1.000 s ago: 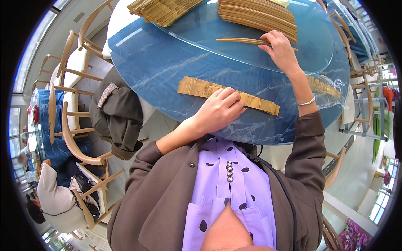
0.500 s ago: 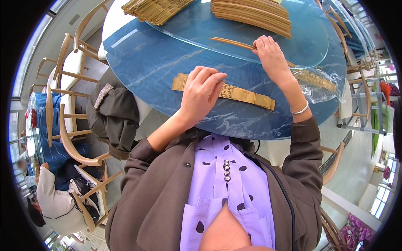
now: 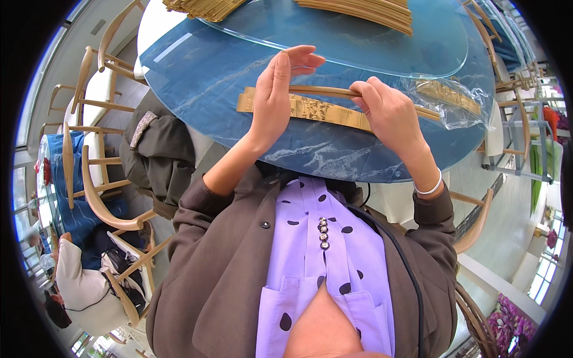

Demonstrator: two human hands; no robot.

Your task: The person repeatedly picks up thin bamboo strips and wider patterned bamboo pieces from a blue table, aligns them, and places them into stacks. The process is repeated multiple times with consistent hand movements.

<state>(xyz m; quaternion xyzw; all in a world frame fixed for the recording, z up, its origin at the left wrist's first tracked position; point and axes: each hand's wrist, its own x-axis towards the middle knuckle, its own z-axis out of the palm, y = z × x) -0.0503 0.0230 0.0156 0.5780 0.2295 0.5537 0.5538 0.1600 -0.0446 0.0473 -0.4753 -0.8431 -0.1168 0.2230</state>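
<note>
Wooden sticks held in my right hand

My hands are apart. The right one is clamped on the thin sticks, thumb against fingers, and they run along the far edge of a gold paper sleeve lying on the blue counter. My left hand is open, fingers loose, over the sleeve's left part; I can't tell whether it touches the sticks' left end. Near their right end lies a clear plastic bag with gold paper inside. Farther off, a stack of sticks sits beside a gold pile.
</note>
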